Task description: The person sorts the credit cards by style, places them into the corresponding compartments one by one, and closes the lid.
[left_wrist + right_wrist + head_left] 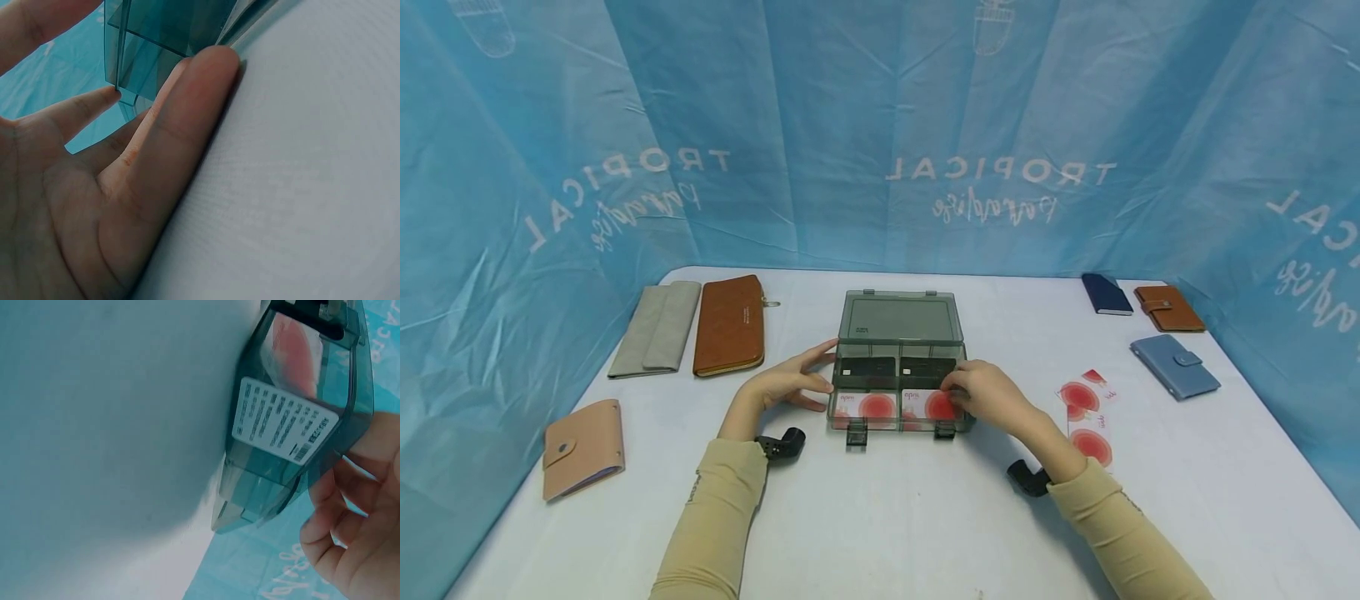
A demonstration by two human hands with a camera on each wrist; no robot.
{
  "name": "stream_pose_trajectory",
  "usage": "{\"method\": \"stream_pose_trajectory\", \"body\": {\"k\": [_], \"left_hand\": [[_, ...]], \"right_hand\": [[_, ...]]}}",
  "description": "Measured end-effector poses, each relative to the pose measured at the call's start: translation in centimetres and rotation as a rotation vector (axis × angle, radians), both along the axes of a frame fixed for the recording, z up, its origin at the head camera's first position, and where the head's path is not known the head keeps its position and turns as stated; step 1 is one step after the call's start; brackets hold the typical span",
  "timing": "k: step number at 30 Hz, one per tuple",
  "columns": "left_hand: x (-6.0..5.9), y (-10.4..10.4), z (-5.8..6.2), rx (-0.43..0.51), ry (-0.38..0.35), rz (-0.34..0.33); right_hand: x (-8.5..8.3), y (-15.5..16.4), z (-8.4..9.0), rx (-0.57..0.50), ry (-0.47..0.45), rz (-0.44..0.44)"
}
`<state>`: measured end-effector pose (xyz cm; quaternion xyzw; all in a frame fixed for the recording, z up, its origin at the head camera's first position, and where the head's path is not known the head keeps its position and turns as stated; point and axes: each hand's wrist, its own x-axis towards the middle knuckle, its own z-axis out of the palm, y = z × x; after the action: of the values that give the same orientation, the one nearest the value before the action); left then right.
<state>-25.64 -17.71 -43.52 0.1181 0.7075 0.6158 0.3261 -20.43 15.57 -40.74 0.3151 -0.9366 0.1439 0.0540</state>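
Observation:
A clear grey plastic box [898,321] stands mid-table with its lid tipped back. Its rear compartments hold black cards [867,367]; the front ones hold white cards with red circles [865,405]. My left hand [797,385] lies at the box's left wall, its straight fingers [187,119] touching the box [162,37] at a corner. My right hand [985,398] reaches over the front right compartment, its curled fingers pinching the red-and-white card [934,405] there. In the right wrist view those fingers [356,544] curl over the rim of the box [294,425], which carries a white label.
Several more red-circle cards [1086,412] lie right of the box. A grey wallet [657,329], a brown wallet [730,325] and a pink card holder [583,448] sit on the left. Navy [1107,294], brown [1168,308] and blue [1174,367] holders are at the right. Blue sheeting surrounds the white table [895,517].

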Motion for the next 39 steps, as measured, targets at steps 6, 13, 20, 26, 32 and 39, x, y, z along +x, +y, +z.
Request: {"method": "stream_pose_trajectory", "body": {"k": [6,13,20,26,32,39], "left_hand": [[0.0,0.0,-0.1,0.010,-0.001,-0.001],[0.0,-0.1,-0.1,0.011,0.001,0.002],[0.1,-0.1,0.0,0.009,0.003,-0.003],[0.1,0.0,0.2,0.007,0.000,-0.004],[0.1,-0.1,0.2,0.005,-0.001,-0.005],[0.1,-0.1,0.1,0.009,0.005,-0.012]], "right_hand": [[0.2,0.1,0.3,0.032,0.029,0.018],[0.1,2.0,1.0,-0.178,-0.150,-0.075],[-0.4,7.3,1.5,-0.217,-0.214,-0.251],[-0.5,11.9,1.3,-0.157,-0.308,-0.417],[-0.4,14.3,0.8,0.018,-0.414,-0.628],[-0.7,15.0,1.2,0.270,-0.644,-0.824]]}}
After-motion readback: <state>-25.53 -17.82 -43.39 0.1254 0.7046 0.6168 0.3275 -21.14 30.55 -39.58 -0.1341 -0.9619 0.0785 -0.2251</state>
